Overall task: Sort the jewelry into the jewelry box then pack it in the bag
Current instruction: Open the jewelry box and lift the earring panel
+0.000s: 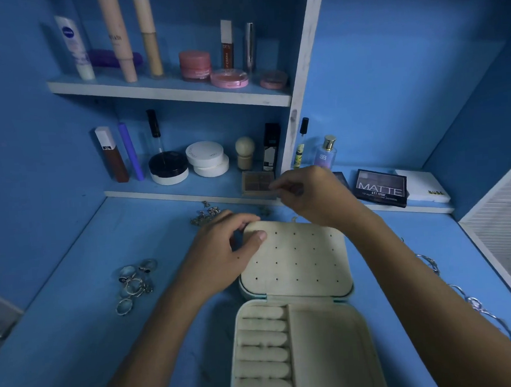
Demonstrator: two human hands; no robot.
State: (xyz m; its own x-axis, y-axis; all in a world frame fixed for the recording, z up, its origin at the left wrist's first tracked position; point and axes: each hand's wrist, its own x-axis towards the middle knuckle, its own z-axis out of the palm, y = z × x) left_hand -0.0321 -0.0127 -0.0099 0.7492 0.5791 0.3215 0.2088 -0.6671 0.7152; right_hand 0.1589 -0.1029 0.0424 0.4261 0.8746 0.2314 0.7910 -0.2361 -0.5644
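Both forearms are bare, no sleeves, with short-nailed fingers (261,235).

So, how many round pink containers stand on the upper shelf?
3. A tall pink jar stands mid-shelf, a flat pink compact lies just in front of it to the right, and a smaller pink compact lies at the shelf's right end. None looks hidden.

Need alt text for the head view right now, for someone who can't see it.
Open cream jewelry box on a blue desk; left hand grips its perforated lid, right hand pinches something small above it. Rings lie left.
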